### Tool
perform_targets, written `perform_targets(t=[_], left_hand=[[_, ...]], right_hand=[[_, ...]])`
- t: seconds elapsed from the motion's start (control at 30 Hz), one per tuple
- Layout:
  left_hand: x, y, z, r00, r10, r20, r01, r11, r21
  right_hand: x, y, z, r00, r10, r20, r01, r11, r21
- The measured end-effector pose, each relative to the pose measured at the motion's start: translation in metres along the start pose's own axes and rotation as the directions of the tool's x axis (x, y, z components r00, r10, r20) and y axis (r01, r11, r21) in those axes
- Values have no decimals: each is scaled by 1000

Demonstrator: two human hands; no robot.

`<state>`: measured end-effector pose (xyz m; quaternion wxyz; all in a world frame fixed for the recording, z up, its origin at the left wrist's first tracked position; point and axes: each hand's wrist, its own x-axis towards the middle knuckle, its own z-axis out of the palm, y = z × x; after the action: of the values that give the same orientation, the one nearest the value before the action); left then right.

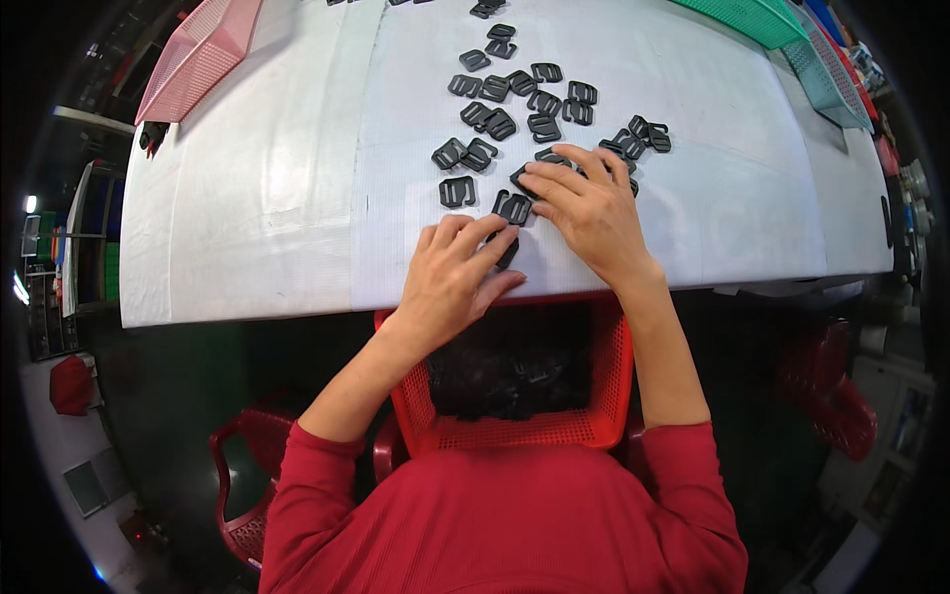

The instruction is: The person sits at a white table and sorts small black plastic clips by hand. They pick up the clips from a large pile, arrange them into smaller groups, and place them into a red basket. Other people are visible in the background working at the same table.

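Observation:
Small black plastic strap buckles (456, 192) lie loose on the white-covered table, each a flat frame with slots. My left hand (458, 269) is near the front edge, its fingers curled round one black buckle (509, 253) that partly shows between the fingers and thumb. Just beyond its fingertips lies another buckle (513, 206). To the right, my right hand (597, 216) rests with its fingers stretched out and slightly apart over several buckles, touching one (522, 180) at the fingertips. That hand partly covers the buckles under it.
Below the table edge, at my lap, a red plastic basket (515, 433) holds a dark heap of pieces. A pink basket (198, 59) stands at the far left, with green (747, 18) and teal (829, 84) baskets far right. Dark red chairs (233, 475) flank me.

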<state>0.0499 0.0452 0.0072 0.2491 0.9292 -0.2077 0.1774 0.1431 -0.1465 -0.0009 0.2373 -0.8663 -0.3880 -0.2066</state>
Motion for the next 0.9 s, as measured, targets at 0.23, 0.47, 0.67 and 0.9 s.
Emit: perform_targets(t=[0.23, 0.47, 0.67, 0.9], left_hand=[[-5, -1, -10, 950, -304, 71, 310, 897, -314], [17, -34, -13, 988, -73, -136, 89, 989, 114], [18, -39, -21, 961, -275, 3, 270, 940, -208], [41, -67, -12, 984, -98, -152, 121, 982, 147]], right_hand=[[4, -3, -12, 988, 153, 24, -155, 978, 142], [6, -18, -9, 999, 28, 32, -31, 994, 106], [15, -19, -1, 989, 66, 130, -85, 985, 151], [49, -11, 27, 1000, -24, -15, 25, 998, 51]])
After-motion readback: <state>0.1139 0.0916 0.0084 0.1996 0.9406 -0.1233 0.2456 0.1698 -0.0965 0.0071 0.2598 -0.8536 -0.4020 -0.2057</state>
